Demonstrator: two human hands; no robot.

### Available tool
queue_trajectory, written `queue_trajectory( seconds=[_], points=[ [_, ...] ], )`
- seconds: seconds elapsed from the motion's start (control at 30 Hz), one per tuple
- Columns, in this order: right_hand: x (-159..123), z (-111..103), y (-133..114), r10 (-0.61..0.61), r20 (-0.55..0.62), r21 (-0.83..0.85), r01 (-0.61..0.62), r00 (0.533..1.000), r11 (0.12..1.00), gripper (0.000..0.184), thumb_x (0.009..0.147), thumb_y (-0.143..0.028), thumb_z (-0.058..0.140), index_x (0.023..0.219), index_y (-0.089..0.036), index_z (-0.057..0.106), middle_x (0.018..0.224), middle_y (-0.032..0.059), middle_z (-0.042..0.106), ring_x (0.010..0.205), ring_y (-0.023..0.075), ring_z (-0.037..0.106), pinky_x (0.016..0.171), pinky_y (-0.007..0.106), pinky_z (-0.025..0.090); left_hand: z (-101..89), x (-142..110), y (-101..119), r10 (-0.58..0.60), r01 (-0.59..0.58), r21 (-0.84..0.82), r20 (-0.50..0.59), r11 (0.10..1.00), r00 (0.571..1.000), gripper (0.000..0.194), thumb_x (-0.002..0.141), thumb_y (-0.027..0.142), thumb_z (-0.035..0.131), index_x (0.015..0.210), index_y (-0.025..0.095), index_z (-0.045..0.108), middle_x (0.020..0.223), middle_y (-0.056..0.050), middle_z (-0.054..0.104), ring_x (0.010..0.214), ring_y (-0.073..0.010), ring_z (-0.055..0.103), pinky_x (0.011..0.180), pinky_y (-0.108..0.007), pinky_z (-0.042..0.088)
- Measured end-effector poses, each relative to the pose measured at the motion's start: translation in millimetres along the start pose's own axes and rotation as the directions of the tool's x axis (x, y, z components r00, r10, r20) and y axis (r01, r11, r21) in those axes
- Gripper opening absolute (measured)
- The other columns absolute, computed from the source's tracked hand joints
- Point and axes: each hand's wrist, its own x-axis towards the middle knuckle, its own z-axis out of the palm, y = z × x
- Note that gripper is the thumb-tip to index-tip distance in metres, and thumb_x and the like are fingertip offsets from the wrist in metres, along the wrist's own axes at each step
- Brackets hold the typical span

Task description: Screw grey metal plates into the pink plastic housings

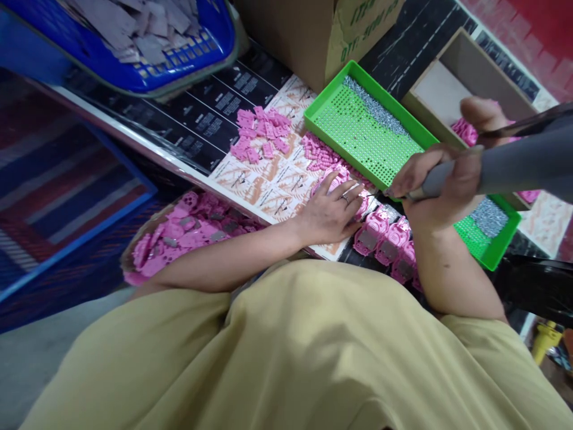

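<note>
The grey tool (514, 164) runs off the right edge, and its tip is hidden behind the right hand (441, 185). The left hand (333, 212) covers the pink parts (380, 230) under its palm. The cardboard box (313, 36) and blue basket (147, 42) are cut off at the top. Print on the counter (215, 113) is too small to read.

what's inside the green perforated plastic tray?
The green perforated plastic tray holds small silver screws along its far wall and near corner; the right hand and grey tool hide the middle.

Table (197, 122), green tray (333, 92), pink parts (264, 131)
</note>
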Motion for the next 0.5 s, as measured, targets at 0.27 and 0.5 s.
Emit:
queue_trajectory(
  seconds=[0.27,0.5],
  points=[
    [-10,-6,28,0.032,0.034,0.073,-0.035,0.999,0.997,0.027,0.089,-0.055,0.066,0.094,-0.032,0.053,0.041,-0.0124,0.031,0.025,0.0091,0.028,0.030,0.025,0.027,-2.7,1,1,-0.017,0.018,-0.023,0.039,1.000,0.999,0.046,0.102,0.042,0.039,0.130,0.014,0.062,0.144,-0.015,0.060,0.139,-0.0306,0.050,0.124,-0.062,0.025],
    [-5,-13,26,-0.030,0.047,0.104,0.025,0.998,0.994,0.034,0.087,-0.058,0.067,0.114,-0.038,0.061,0.074,-0.0072,0.063,0.031,0.0040,0.036,0.031,0.024,0.032,4.0,1,-2,-0.012,0.010,-0.054,-0.036,0.999,0.999,0.039,0.100,0.039,0.045,0.124,0.014,0.064,0.141,-0.014,0.062,0.136,-0.0305,0.053,0.125,-0.065,0.019]
  ],
)
